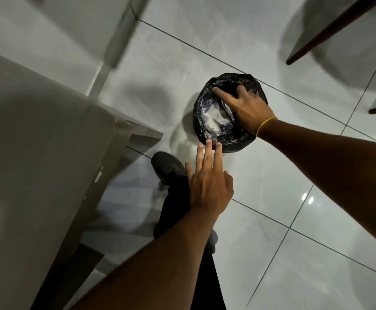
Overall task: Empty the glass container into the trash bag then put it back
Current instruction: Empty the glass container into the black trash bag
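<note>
Hands spread the trash bag [229,113]: right hand [248,108] grips its rim, left hand [209,186] splayed empty (glass container unseen); fetching comes next.

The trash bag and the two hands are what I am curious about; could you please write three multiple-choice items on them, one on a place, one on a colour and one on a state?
1. Where does the black trash bag sit?
A. on the tiled floor
B. on the table
C. on a chair

2. What colour is the band on the right wrist?
A. red
B. yellow
C. blue

3. What is the left hand doing?
A. gripping a glass container
B. clenched in a fist
C. open, its fingers stretched toward the bag's near rim

Key:
1 A, pale tiled floor surrounds the bag.
2 B, a thin yellow loop circles the wrist behind the right hand, which rests in the bag's mouth.
3 C, the fingers are spread and hold nothing.
</note>
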`<state>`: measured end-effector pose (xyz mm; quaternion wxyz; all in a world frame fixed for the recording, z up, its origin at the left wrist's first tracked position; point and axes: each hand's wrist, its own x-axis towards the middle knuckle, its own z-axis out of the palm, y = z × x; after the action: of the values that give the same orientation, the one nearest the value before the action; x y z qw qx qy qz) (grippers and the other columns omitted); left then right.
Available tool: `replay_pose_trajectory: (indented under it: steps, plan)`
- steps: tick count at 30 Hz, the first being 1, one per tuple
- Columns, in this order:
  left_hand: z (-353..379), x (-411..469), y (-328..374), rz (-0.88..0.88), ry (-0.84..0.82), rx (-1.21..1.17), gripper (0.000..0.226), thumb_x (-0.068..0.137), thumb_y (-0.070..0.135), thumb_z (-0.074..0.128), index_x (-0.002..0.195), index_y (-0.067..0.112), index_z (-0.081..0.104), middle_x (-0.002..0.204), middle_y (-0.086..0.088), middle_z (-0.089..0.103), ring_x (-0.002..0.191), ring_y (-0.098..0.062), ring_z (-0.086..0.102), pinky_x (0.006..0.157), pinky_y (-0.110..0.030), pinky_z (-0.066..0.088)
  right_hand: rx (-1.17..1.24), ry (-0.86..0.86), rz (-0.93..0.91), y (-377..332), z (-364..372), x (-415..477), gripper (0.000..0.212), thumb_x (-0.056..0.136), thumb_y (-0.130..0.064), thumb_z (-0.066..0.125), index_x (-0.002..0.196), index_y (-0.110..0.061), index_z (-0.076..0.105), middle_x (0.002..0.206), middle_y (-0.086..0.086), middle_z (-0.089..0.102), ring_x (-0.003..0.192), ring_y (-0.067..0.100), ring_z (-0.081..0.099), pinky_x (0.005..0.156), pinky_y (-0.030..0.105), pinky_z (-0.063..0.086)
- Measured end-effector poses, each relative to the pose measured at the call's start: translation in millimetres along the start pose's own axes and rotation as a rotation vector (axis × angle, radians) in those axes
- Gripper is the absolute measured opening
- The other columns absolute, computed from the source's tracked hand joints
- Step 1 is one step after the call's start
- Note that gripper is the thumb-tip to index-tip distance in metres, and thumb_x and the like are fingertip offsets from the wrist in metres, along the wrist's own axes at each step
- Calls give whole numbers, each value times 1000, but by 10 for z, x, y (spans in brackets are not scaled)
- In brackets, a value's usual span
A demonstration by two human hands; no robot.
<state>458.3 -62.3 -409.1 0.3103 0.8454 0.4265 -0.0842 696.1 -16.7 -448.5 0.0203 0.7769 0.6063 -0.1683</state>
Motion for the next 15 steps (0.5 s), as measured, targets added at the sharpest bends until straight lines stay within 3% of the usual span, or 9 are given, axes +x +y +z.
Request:
replay_pose_trajectory:
  steps: [3, 8, 11, 13, 15]
  plan:
    - [-2, -17, -20, -7, -9, 2, 83, 99, 29, 56, 172, 24, 17, 183, -2, 10, 168, -23, 6, 127, -69, 23, -30, -54, 10, -22, 8, 7, 67, 98, -5, 53, 161, -19, 35, 119, 30, 49, 87, 51, 66, 73, 59, 59]
    - [-55, 36, -55, 9, 13, 11, 85, 99, 29, 59, 172, 24, 15, 183, -3, 9, 168, -25, 7, 126, -69, 22, -55, -44, -48, -58, 4, 81, 81, 98, -2, 53, 167, -31, 21, 115, 29, 48, 81, 45, 61, 66, 52, 51]
    - [-87, 67, -117, -6, 20, 21, 86, 99, 28, 59, 172, 24, 14, 183, -4, 11, 168, -25, 8, 126, -70, 24, -76, -47, -43, -91, 8, 167, 71, 98, -4, 54, 163, -21, 29, 114, 30, 50, 83, 47, 64, 65, 48, 52]
    - [-94, 65, -154, -8, 21, 15, 86, 98, 27, 59, 172, 24, 14, 183, -5, 11, 168, -26, 8, 126, -70, 24, -97, -80, -40, -110, 25, 214, 67, 95, -1, 55, 157, -11, 33, 115, 31, 50, 84, 49, 66, 68, 54, 58]
    - [-93, 54, -182, -4, 13, 16, 87, 98, 27, 60, 172, 25, 12, 183, -5, 11, 168, -26, 7, 127, -70, 23, -127, -88, -60, -117, 46, 239, 75, 93, 1, 58, 161, -14, 30, 114, 30, 50, 79, 47, 66, 64, 50, 55]
